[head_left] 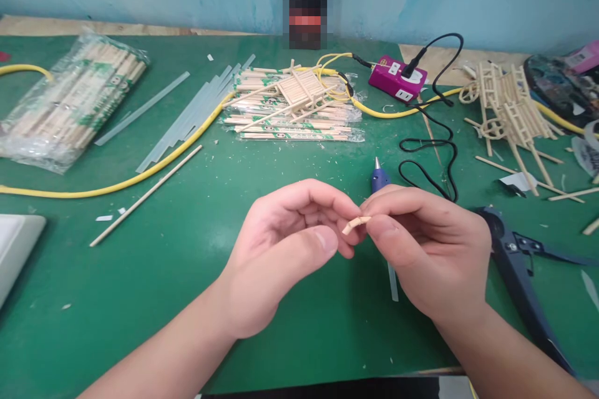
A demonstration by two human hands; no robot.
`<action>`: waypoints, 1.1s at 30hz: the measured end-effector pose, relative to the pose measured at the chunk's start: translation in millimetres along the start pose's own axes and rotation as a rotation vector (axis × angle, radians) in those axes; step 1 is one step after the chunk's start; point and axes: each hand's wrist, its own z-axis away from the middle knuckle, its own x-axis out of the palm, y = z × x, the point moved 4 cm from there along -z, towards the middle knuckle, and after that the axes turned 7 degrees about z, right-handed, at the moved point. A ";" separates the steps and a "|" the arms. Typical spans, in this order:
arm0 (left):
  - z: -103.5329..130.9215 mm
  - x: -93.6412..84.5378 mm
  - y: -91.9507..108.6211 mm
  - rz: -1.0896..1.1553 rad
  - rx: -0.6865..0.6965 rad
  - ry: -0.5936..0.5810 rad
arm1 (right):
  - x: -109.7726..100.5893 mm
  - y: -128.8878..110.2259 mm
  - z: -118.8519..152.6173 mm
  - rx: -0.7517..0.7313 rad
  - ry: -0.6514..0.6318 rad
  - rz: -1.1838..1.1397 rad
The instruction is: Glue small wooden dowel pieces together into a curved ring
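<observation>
Between the thumb and forefinger of my right hand (421,243) is a small bent piece of wooden stick (356,224), made of short lengths joined at an angle. My left hand (290,249) is curved around its left end, thumb apart from the fingers; the fingertips are close behind the piece, and whether they touch it I cannot tell. A blue glue gun (380,179) with a metal nozzle lies just beyond my right hand, which hides most of it. From under that hand a clear glue stick (393,283) pokes out.
Dark cutting pliers (515,280) lie at the right. Stick-built models (515,106) stand behind them. Wrapped chopsticks (294,131) carry a small stick panel (302,90). A purple power socket (397,78), yellow cable (154,168), loose chopstick (147,194), glue sticks (187,115) and chopstick pack (75,96) surround the work area.
</observation>
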 end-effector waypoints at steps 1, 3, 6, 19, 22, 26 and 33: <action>0.2 0.2 0.5 -0.008 0.014 0.008 | 0.2 0.3 -0.2 0.002 -0.003 -0.007; 1.0 0.6 1.8 -0.037 0.053 0.031 | 0.2 1.0 -0.2 0.009 -0.002 -0.014; 2.8 0.8 3.7 -0.113 0.121 0.066 | -1.0 1.4 0.8 0.014 0.014 0.002; -1.5 -26.7 16.2 0.092 0.359 0.552 | -9.6 22.3 5.0 0.257 0.146 -0.116; -6.6 -29.5 19.8 0.107 0.227 0.648 | -11.6 22.8 4.7 0.273 0.203 -0.094; -15.3 -29.5 14.9 0.303 -0.060 0.553 | -12.0 21.4 4.8 0.272 0.202 -0.093; -3.4 -10.1 12.7 -0.317 0.267 0.447 | -9.7 14.7 8.0 0.198 0.168 -0.050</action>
